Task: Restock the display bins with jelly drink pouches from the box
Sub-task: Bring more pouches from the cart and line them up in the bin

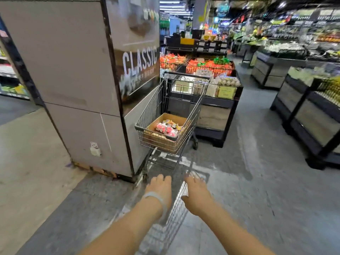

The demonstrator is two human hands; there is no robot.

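Pouches blurred in box, cart ahead; both hands open, empty, fingertips motion-smeared.

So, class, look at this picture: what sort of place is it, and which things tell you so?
Most likely a supermarket: a wire shopping cart stands on the aisle floor, display bins hold packaged goods, and produce stands fill the background.

A wire shopping cart stands on the grey floor beside a pillar, with a cardboard box of pouches at its near end. Both hands reach toward it, holding nothing: the left hand wears a wristband, the right hand has fingers spread. Display bins stand behind the cart.
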